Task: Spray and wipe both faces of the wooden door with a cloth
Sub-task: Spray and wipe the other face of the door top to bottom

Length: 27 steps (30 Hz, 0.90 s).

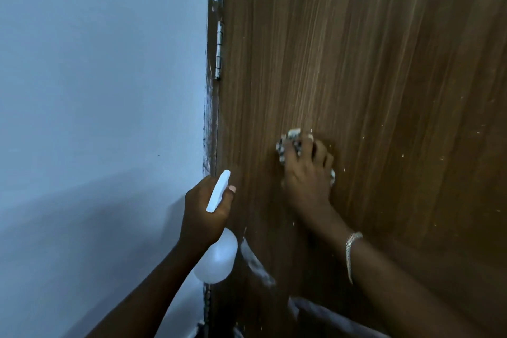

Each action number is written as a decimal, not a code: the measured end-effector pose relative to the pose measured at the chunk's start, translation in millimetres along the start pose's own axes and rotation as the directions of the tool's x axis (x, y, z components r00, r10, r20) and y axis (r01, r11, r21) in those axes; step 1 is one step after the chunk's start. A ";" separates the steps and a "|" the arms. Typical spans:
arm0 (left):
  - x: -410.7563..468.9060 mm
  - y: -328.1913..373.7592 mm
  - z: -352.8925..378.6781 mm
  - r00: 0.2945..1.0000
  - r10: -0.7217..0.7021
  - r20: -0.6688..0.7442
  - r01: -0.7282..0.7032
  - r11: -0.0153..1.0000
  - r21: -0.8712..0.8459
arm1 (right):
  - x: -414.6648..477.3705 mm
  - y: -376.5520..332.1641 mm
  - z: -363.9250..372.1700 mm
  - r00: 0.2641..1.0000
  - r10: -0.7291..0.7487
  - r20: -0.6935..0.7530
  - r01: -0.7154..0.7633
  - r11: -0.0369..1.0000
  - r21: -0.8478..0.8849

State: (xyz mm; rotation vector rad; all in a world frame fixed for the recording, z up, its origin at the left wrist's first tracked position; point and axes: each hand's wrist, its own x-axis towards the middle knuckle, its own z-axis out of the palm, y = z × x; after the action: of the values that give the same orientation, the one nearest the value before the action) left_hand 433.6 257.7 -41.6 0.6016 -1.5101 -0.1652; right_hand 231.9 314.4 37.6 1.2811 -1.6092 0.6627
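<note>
Pressing cloth (288, 143), held in right hand (307, 173), on wooden door (356, 49); gripping spray bottle (218, 195) in left hand (203, 208). Perhaps streaks from the bunched cloth.

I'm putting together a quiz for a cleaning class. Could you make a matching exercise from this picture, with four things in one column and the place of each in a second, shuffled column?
Things
1. spray bottle
2. cloth
3. hinge
4. bracelet

Places
A. worn on the wrist just behind the right hand
B. held in the left hand
C. on the left edge of the door, next to the wall
D. bunched under the right hand, against the door

Pairs: 1-B, 2-D, 3-C, 4-A
</note>
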 end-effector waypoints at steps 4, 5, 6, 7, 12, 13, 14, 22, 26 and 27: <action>0.4 2.9 -1.8 0.999 0.003 0.042 -0.002 1.000 -0.020 | 57.2 -66.2 33.1 0.963 -0.250 0.100 0.254 0.967 -0.029; -0.2 3.1 -3.1 0.999 -0.006 0.054 0.007 1.000 -0.020 | 48.6 -80.8 49.5 0.898 -0.404 0.173 0.416 0.908 -0.042; -1.1 1.1 -4.5 0.998 -0.011 0.064 0.012 1.000 -0.018 | 31.6 -89.4 63.3 0.830 -0.501 0.245 0.524 0.851 -0.034; -2.6 -1.6 -5.8 0.997 -0.013 0.070 0.014 1.000 -0.018 | 9.1 -91.6 70.8 0.787 -0.541 0.297 0.567 0.824 -0.002; -6.8 -29.5 -17.2 0.996 -0.057 0.071 0.057 0.998 -0.004 | -23.3 -65.2 51.0 0.908 -0.325 0.264 0.316 0.946 0.078; -5.9 -34.7 -19.3 0.996 -0.065 0.066 0.065 0.998 0.002 | -2.5 -65.3 46.0 0.959 -0.211 0.187 0.204 0.977 0.057; -5.3 -39.0 -21.3 0.996 -0.065 0.061 0.064 0.998 0.008 | 26.2 -69.9 39.5 0.989 -0.112 0.092 0.107 0.993 0.052; -4.8 -51.9 -26.8 0.995 -0.077 0.060 0.077 0.997 -0.008 | 58.4 -144.4 98.7 0.844 -0.500 0.195 0.508 0.861 0.009; -15.3 -62.9 -32.4 0.994 -0.071 0.087 0.072 0.997 -0.019 | -72.3 -110.6 101.1 0.642 -0.645 0.415 0.643 0.748 0.168; -19.1 -64.7 -34.1 0.992 -0.080 0.093 0.083 0.996 -0.021 | -87.9 -96.2 89.4 0.649 -0.624 0.436 0.620 0.765 0.172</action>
State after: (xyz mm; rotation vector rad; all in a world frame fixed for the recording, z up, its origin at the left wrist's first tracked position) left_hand 481.8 221.0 -86.9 0.6432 -1.5708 -0.2778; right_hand 293.3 247.1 -91.5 1.9773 -1.3665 -0.1022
